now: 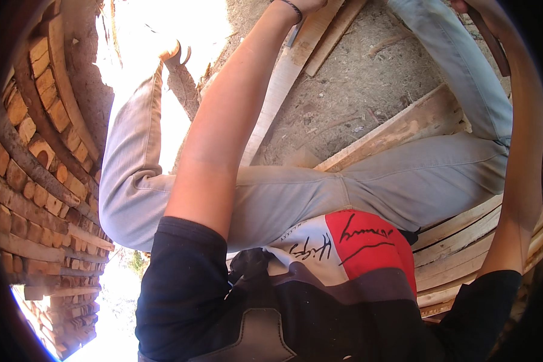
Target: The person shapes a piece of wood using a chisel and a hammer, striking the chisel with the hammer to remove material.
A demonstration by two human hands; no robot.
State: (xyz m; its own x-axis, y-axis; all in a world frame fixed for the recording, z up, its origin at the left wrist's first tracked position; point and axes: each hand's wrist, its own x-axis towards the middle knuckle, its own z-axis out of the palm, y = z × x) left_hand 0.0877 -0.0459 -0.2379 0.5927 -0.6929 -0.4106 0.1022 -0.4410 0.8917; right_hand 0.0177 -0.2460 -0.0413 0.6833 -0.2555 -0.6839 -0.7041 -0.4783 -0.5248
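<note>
My left hand (311,5) reaches to the top edge, over a long pale plank (271,111). Its fingers are cut off by the picture's edge, so their grip does not show. Just below that wrist, a narrow grey metal-looking piece (294,36) lies against the plank. At the upper right, my right hand (492,15) is only partly in view, closed around a dark brown flat bar (492,45). The bar's lower end points down beside my forearm; its upper end leaves the picture.
A second board (335,37) lies beside the plank on the dirt floor (356,90). Another rough board (398,130) slants between my bent legs. Stacked boards (458,253) are under me at the right. Piled cut wood (42,163) rises at the left.
</note>
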